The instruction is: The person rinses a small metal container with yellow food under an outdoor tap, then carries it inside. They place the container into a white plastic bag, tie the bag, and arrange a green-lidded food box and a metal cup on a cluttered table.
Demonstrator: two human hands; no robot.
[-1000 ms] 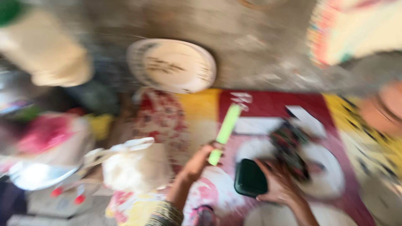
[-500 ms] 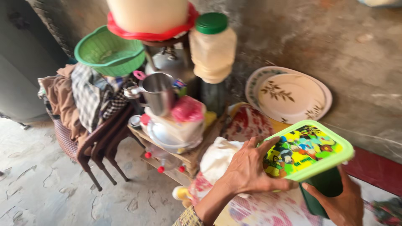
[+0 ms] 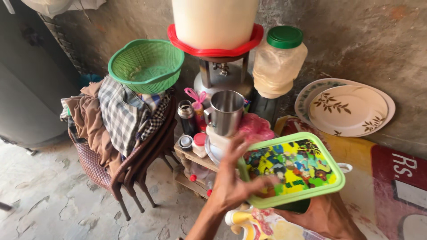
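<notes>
- Left hand [image 3: 233, 182] reaching across the near-left corner of the light-green rectangular plastic lid with a bright cartoon print [image 3: 293, 168]; fingers spread over the printed face, thumb hidden beneath, so the rim reads as pinched between them. Motion blur on the fingers.
- Right hand [image 3: 327, 215] low at the frame's bottom edge, under the lid; only its brownish back visible. Grip not discernible: cannot tell whether curled round anything.
- Dark green container edge [image 3: 291, 206] showing just below the lid's near rim, mostly covered.
- Change versus half a second ago: lid then tilted up at lower right with the dark green container exposed beneath; now lying nearly flat, face up, directly over that container. Lid judged as being seated, not yet confirmed closed.
- Change versus a full second ago: lid then seen edge-on, apart from the container; view now swung toward the wall corner.
- Surroundings: steel mug [image 3: 226, 112] just behind the lid on a small wooden stand [image 3: 195, 160]; clear plastic jar with green screw cap [image 3: 279, 62] further back; green perforated plastic basket [image 3: 146, 66] atop a cloth-draped chair [image 3: 120, 129]; two leaf-patterned plates [image 3: 349, 109] leaning on the wall, right.
- Lid position: between mug and plates, above a printed mat [image 3: 378, 178].
</notes>
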